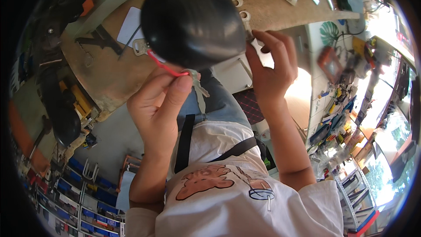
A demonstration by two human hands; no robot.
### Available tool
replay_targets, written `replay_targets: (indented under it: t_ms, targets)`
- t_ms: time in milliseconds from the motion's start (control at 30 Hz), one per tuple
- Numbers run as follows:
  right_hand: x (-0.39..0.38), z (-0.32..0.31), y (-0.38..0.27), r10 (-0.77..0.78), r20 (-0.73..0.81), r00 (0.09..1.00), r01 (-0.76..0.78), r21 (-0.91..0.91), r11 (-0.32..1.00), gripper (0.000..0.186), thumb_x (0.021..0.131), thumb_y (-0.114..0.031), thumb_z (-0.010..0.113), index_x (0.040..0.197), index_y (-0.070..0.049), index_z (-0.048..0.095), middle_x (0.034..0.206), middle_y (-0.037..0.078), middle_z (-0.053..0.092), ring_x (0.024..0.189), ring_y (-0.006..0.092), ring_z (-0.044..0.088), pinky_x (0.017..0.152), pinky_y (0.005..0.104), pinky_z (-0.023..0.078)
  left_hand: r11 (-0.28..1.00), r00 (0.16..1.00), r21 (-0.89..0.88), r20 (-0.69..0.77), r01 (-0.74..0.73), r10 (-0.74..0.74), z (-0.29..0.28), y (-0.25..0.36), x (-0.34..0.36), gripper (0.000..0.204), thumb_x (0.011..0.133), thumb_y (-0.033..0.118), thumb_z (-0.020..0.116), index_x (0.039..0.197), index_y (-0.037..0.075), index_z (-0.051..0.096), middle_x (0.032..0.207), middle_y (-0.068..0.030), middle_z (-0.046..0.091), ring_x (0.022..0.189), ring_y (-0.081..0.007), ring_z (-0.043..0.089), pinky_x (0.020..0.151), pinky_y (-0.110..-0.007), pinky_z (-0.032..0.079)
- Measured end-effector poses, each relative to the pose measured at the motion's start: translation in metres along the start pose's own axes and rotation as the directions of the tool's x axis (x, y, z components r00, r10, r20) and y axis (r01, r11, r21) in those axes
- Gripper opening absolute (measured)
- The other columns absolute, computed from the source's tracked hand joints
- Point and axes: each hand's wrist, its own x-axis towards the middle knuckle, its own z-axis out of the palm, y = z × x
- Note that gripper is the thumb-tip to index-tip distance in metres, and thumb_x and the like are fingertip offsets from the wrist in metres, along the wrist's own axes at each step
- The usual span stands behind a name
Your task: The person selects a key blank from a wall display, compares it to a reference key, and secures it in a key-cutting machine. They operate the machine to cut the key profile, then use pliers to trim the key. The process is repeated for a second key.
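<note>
A: Quick call, I'm remote on the head view. Left hand (151,105)?
B: I've got thumb and fingers closed in a pinch on a red cord (180,74), just off the bench's (280,17) near edge. Hanging keys (200,98) dangle at the fingertips, blades pointing down toward the lap.
A: Other end of the cord?
B: A silver key (140,47) seems threaded there, up and left of the pinch, beside the white sheet (130,24).
A: Right hand (276,72)?
B: Thumb and index tips close together at the bench's near edge. I can't tell whether they grip the bench key (247,24); its lower end is too small to read.
A: Relation that matters?
B: That one. The bench key lies just beyond my right fingertips, round head pointing away from me, long axis running roughly to the near edge, blade end toward the tips. Right is clearly nearer; left is well apart, across the black dome (193,22).
A: Dome blocking?
B: Yes, it hides the bench's near edge between the hands.
</note>
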Motion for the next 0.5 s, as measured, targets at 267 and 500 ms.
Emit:
replay_targets:
  t_ms: [267, 500]
  targets:
    - [-0.026, -0.013, -0.006, 0.222, 0.090, 0.971, -0.231, 0.108, 0.967, 0.021, 0.066, 0.002, 0.070, 0.085, -0.003, 0.061, 0.079, 0.008, 0.058, 0.060, 0.0155, 0.053, 0.050, 0.0236, 0.042, 1.000, 0.999, 0.027, -0.038, 0.009, -0.008, -0.006, -0.006, -0.004, 0.022, 0.084, 0.015, 0.054, 0.090, -0.005, 0.061, 0.082, -0.0121, 0.062, 0.072, -0.0166, 0.055, 0.065, -0.026, 0.041]
    - [-0.022, 0.002, -0.026, -0.099, 0.049, 0.994, 0.100, -0.029, 0.995, 0.039, 0.055, -0.003, 0.072, 0.093, -0.011, 0.065, 0.079, 0.000, 0.054, 0.069, 0.0184, 0.046, 0.059, 0.0287, 0.038, 1.000, 0.997, 0.007, -0.072, -0.012, 0.013, -0.011, 0.001, -0.003, 0.024, 0.084, 0.016, 0.053, 0.091, -0.006, 0.060, 0.080, -0.0117, 0.061, 0.074, -0.0175, 0.056, 0.067, -0.028, 0.041]
